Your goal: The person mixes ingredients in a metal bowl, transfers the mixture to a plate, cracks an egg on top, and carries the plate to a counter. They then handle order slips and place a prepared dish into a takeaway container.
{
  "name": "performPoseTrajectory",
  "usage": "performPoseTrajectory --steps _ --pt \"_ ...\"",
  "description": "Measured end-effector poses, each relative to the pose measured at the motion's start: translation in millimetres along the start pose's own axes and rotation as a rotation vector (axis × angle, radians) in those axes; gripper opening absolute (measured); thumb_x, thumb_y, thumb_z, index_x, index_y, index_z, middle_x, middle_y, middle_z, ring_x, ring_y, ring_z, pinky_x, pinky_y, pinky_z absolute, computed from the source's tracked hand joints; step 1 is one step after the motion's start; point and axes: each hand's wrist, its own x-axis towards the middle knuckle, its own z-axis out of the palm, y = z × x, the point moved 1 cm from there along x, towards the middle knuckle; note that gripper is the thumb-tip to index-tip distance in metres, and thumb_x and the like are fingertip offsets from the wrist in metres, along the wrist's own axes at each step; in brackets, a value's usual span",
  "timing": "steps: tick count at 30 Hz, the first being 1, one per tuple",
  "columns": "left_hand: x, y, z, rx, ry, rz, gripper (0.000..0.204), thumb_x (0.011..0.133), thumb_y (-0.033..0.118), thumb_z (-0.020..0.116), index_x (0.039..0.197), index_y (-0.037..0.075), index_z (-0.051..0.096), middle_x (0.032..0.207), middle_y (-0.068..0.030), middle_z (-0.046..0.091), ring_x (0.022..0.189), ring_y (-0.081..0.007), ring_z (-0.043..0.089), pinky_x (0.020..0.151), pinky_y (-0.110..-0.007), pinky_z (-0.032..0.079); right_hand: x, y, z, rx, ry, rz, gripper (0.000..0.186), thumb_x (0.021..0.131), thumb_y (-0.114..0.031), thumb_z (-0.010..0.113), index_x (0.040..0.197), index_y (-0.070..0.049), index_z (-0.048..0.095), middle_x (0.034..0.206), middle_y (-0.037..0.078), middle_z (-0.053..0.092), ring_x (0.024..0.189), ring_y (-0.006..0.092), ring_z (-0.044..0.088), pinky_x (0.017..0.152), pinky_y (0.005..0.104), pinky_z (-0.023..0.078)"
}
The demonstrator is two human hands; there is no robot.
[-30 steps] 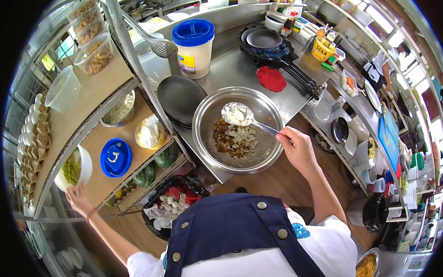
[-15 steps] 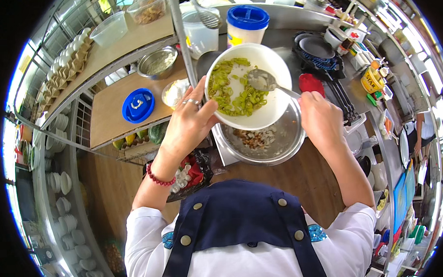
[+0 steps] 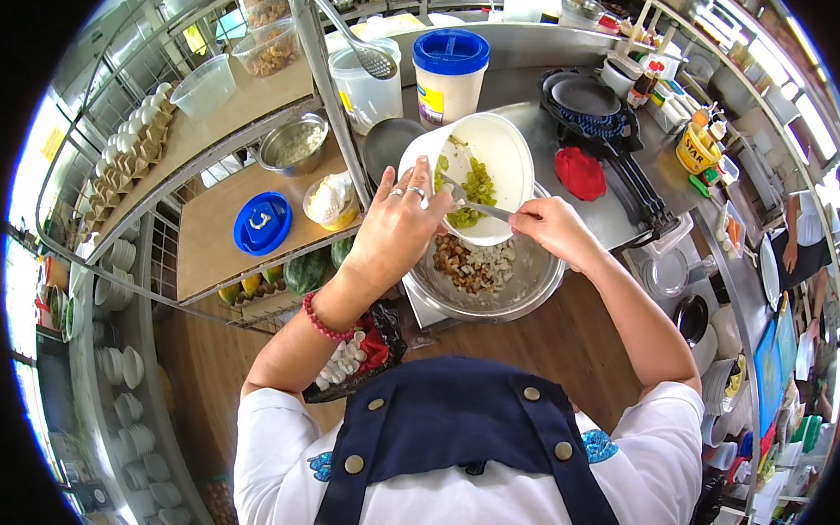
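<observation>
My left hand [image 3: 395, 222] grips the rim of a white plastic bowl [image 3: 509, 153], tilted toward me. Sliced green vegetable pieces [image 3: 477, 182], seemingly peppers, lie inside it. A metal spoon [image 3: 489, 210] is pinched at its handle by my right hand [image 3: 556, 228]; its head reaches into the green slices, partly hidden by my left fingers. Right below stands a steel mixing bowl [image 3: 548, 284] holding brown and white chopped pieces [image 3: 471, 268]. The white bowl overhangs its far side.
Behind stand a blue-lidded tub [image 3: 450, 76] and a clear bucket [image 3: 363, 84] near a hanging slotted spoon [image 3: 374, 59]. Black pans [image 3: 588, 97] and a red cloth [image 3: 581, 174] lie right. The left shelf bears a blue lid [image 3: 262, 224], a steel bowl [image 3: 294, 145] and eggs [image 3: 138, 124].
The white bowl has tipped toward me over the steel bowl, and its green slices have gathered lower down. The spoon has moved left and down into them.
</observation>
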Motion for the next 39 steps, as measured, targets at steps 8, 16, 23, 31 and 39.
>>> performPoseTrajectory --steps 8,16,23,31,39 --pt "-14 -22 -5 -0.168 -0.047 -0.183 0.039 0.063 0.017 0.074 0.093 0.006 0.053 0.120 -0.0275 0.047 0.103 -0.0382 0.054 0.093 -0.047 0.041 -33 13 -39 -0.156 0.163 0.048 0.022 0.083 -0.020 0.060 0.081 0.002 0.063 0.067 0.006 0.062 0.062 0.0084 0.053 0.059 0.0261 0.042" --pt "-49 -46 -32 -0.349 0.025 -0.397 0.032 0.061 0.007 0.074 0.083 0.004 0.051 0.101 -0.0146 0.058 0.091 -0.0318 0.058 0.072 -0.039 0.048 -76 20 -25 -0.256 0.444 0.186 0.020 0.082 -0.022 0.059 0.082 -0.002 0.062 0.069 0.015 0.061 0.062 0.0267 0.060 0.058 0.0361 0.044" --pt "-159 -115 -79 -0.495 -0.016 -0.874 0.024 0.068 -0.001 0.071 0.080 0.003 0.051 0.085 -0.0057 0.063 0.081 -0.0121 0.058 0.068 -0.026 0.046 -50 54 39 -0.714 0.441 0.052 0.008 0.084 -0.011 0.046 0.084 -0.007 0.053 0.082 0.013 0.057 0.076 0.0354 0.059 0.066 0.0444 0.048" --pt "-326 -351 -23 0.265 0.097 -1.210 0.041 0.069 0.038 0.074 0.085 0.003 0.058 0.078 -0.0124 0.065 0.070 -0.0267 0.060 0.070 -0.036 0.047 -29 98 7 0.371 0.101 0.550 0.010 0.084 -0.020 0.056 0.078 -0.012 0.055 0.075 -0.001 0.053 0.072 0.0098 0.051 0.064 0.0345 0.049" --pt "-303 -373 59 0.237 0.295 -1.203 0.053 0.064 0.029 0.077 0.103 0.000 0.054 0.089 -0.0221 0.063 0.084 -0.0374 0.061 0.077 -0.041 0.048 -34 131 2 0.409 0.295 0.648 0.014 0.083 -0.015 0.056 0.076 -0.003 0.056 0.062 0.000 0.044 0.052 0.0101 0.045 0.054 0.0319 0.053"
